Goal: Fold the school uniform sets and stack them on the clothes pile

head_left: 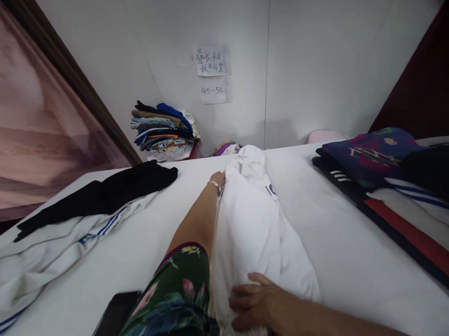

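Observation:
A white garment (250, 222), which looks like a sweatshirt, lies lengthwise before me, narrowed into a long strip. Dark lettering shows near its far end, and a ribbed edge is visible at the near end. My left hand (218, 178) reaches to the far left edge of the cloth. Its fingers look curled against the fabric, partly hidden by it. Across the near end rests my right hand (260, 306), fingers spread on the cloth.
On the white table (327, 263), black clothing (109, 191) and a white striped garment (51, 247) lie left. A phone (114, 319) is near my left sleeve. Folded clothes (382, 159) lie right. Beyond the table stands a clothes stack (166, 131); paper signs (212, 63) hang on the wall.

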Demonstrator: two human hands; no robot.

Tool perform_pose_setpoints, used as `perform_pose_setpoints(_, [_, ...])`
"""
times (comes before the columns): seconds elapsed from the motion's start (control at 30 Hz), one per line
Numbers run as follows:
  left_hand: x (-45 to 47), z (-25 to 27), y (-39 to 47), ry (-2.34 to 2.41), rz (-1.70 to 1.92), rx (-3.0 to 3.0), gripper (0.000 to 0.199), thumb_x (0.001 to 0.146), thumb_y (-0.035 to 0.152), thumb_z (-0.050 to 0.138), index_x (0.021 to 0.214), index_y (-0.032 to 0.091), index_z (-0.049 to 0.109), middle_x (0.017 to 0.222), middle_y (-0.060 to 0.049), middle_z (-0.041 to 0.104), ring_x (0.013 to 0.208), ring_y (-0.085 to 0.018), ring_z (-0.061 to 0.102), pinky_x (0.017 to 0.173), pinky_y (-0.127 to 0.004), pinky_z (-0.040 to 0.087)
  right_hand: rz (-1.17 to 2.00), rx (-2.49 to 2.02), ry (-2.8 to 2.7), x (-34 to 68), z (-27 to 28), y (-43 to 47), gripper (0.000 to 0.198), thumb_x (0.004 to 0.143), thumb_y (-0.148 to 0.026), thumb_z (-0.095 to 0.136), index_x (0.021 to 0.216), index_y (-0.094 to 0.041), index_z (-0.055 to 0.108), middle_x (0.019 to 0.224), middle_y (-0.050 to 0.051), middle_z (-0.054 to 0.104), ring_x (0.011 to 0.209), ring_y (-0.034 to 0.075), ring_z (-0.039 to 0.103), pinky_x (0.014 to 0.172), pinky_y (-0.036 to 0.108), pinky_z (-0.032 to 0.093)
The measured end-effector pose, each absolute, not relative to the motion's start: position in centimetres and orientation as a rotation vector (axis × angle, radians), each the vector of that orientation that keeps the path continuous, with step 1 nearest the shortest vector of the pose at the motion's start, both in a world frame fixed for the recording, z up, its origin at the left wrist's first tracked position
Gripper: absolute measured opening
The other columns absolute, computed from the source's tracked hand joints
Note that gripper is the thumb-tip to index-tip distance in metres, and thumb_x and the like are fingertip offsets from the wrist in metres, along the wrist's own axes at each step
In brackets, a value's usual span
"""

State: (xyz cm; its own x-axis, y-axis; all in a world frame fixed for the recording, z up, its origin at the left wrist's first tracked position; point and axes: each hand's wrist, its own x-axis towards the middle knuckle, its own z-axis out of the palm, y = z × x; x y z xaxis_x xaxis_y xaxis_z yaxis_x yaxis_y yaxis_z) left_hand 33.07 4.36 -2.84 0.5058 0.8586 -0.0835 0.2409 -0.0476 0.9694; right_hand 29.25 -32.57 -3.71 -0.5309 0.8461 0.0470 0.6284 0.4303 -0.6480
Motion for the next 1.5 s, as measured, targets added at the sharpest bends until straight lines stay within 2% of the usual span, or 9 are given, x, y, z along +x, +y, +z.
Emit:
perform_pose_setpoints(0.07, [31.4,-3.6,3.4,1.008,0.626,1.493,0.030,0.092,0.035,0.052,0.114,0.016,0.057,0.114,-0.009,0.060,0.094,-0.017,0.061,0.081,-0.036,0.053,0.898,-1.263,-2.245,29.1,-3.0,-32.8,0.048,0.089,-0.044,0.050,0.136,-0.043,0.044,0.139,-0.004,0.051,0.134,0.021,0.039,0.115,0.046,0.016])
perform_pose_setpoints(0.33, [23.1,-3.1,-2.7,1.064,0.363,1.343,0.014,0.083,0.030,0.061,0.077,0.017,0.059,0.066,-0.002,0.064,0.063,-0.014,0.062,0.062,-0.026,0.052,0.973,-1.289,-2.262,28.8,-3.6,-33.0,0.056,0.082,-0.047,0.050,0.137,-0.048,0.039,0.147,-0.004,0.040,0.139,0.023,0.030,0.114,0.051,0.012])
perform_pose_setpoints(0.53, [17.4,-4.1,-10.0,1.078,0.165,1.367,0.021,0.062,0.027,0.080,0.063,0.018,0.061,0.055,-0.001,0.061,0.057,-0.018,0.059,0.052,-0.028,0.047,0.881,-1.333,-2.267,28.4,-3.4,-33.5,0.049,0.084,-0.046,0.051,0.133,-0.038,0.049,0.145,0.000,0.044,0.137,0.023,0.034,0.114,0.049,0.014])
perform_pose_setpoints(0.63, [15.4,-4.5,-12.8,1.086,0.146,1.486,0.019,0.060,0.027,0.080,0.064,0.017,0.063,0.053,0.000,0.059,0.049,-0.015,0.054,0.046,-0.026,0.040,0.825,-1.396,-2.279,27.8,-3.2,-33.9,0.047,0.084,-0.041,0.053,0.130,-0.032,0.053,0.143,0.003,0.046,0.136,0.023,0.036,0.113,0.051,0.015])
perform_pose_setpoints(0.83, [12.1,-5.6,-16.3,1.148,0.416,1.773,0.025,0.068,0.032,0.072,0.087,0.019,0.065,0.070,0.001,0.064,0.065,-0.017,0.061,0.059,-0.026,0.046,0.610,-1.550,-2.263,26.2,-3.5,-35.7,0.046,0.087,-0.031,0.049,0.132,-0.026,0.052,0.143,0.005,0.047,0.137,0.024,0.034,0.115,0.052,0.015])
perform_pose_setpoints(1.03, [11.1,-6.6,-18.3,1.400,0.555,1.989,0.068,0.071,0.035,0.071,0.132,0.017,0.046,0.124,-0.012,0.058,0.100,-0.023,0.061,0.089,-0.034,0.047,0.519,-1.604,-2.244,25.3,-3.7,-37.3,0.055,0.092,-0.047,0.043,0.141,-0.021,0.042,0.147,0.009,0.040,0.139,0.026,0.029,0.116,0.052,0.016])
perform_pose_setpoints(1.2, [10.9,-6.4,-18.3,1.345,0.473,1.813,0.078,0.073,0.037,0.071,0.140,0.016,0.036,0.129,-0.015,0.056,0.109,-0.026,0.059,0.094,-0.036,0.045,0.489,-1.549,-2.131,27.6,-3.4,-38.6,0.049,0.093,-0.046,0.044,0.138,-0.025,0.046,0.145,0.008,0.044,0.137,0.022,0.034,0.116,0.051,0.019])
perform_pose_setpoints(1.33, [10.6,-6.2,-18.4,1.285,0.448,1.668,0.093,0.069,0.041,0.074,0.145,0.015,0.027,0.138,-0.019,0.048,0.120,-0.029,0.053,0.098,-0.038,0.044,0.199,-1.731,-1.902,30.2,-4.0,-38.9,0.051,0.095,-0.044,0.041,0.140,-0.022,0.042,0.151,0.010,0.032,0.142,0.024,0.022,0.115,0.053,0.020])
perform_pose_setpoints(1.5, [10.6,-6.1,-19.0,1.128,0.374,1.892,0.104,0.064,0.047,0.076,0.147,0.015,0.022,0.150,-0.016,0.034,0.134,-0.031,0.038,0.111,-0.040,0.032,0.446,-1.863,-2.015,30.5,-6.1,-38.2,0.060,0.091,-0.054,0.042,0.143,-0.024,0.038,0.151,0.009,0.030,0.141,0.027,0.024,0.114,0.054,0.021])
